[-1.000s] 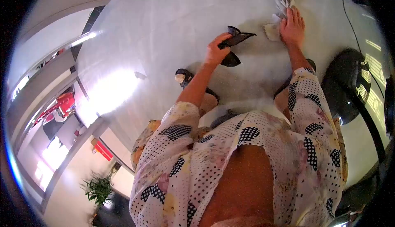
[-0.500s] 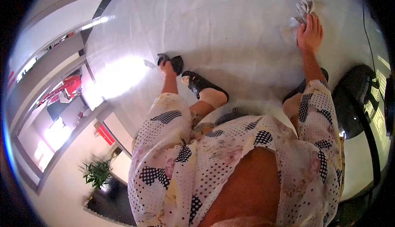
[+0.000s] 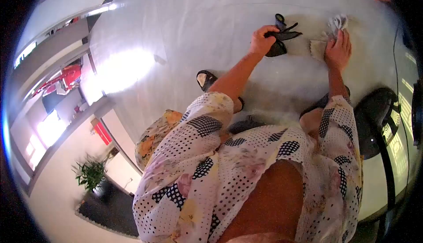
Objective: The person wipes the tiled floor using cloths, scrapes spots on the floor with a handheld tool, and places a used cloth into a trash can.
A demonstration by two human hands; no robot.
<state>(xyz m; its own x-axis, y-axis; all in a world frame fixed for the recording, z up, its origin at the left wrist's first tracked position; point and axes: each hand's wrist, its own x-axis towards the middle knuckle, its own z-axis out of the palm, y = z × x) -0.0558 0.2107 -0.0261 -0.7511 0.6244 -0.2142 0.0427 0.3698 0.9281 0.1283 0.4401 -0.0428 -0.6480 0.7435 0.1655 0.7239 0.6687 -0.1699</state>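
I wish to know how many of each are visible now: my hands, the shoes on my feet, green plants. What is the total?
Hands: 2 (left hand, right hand)
Shoes: 2 (left shoe, right shoe)
Plant: 1
Total: 5

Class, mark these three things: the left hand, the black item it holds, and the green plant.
Left hand (image 3: 261, 41): head view, on the back of the hand.
Black item (image 3: 276, 49): head view, on its lower rounded part.
Green plant (image 3: 90, 173): head view, amid its leaves.
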